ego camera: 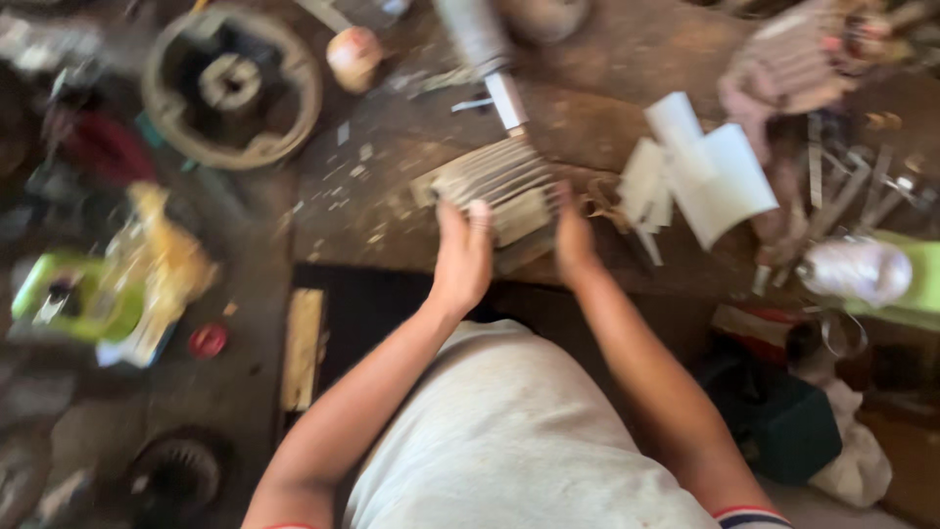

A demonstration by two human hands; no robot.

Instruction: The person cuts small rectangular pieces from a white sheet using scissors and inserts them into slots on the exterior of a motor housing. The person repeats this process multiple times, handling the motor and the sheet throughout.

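A ribbed grey metal housing (499, 186) with cooling fins lies near the front edge of a worn wooden bench (607, 108). My left hand (462, 257) grips its left end, fingers curled over the fins. My right hand (574, 240) presses against its right side, palm inward. Both forearms reach up from the bottom of the view. The picture is blurred by motion.
Curled white paper sheets (710, 171) lie right of the housing, with metal tools (852, 186) beyond. A round metal ring part (232, 86) sits at upper left. A grey cylinder (475, 34) lies at the top. A green object (69, 294) and clutter cover the floor at left.
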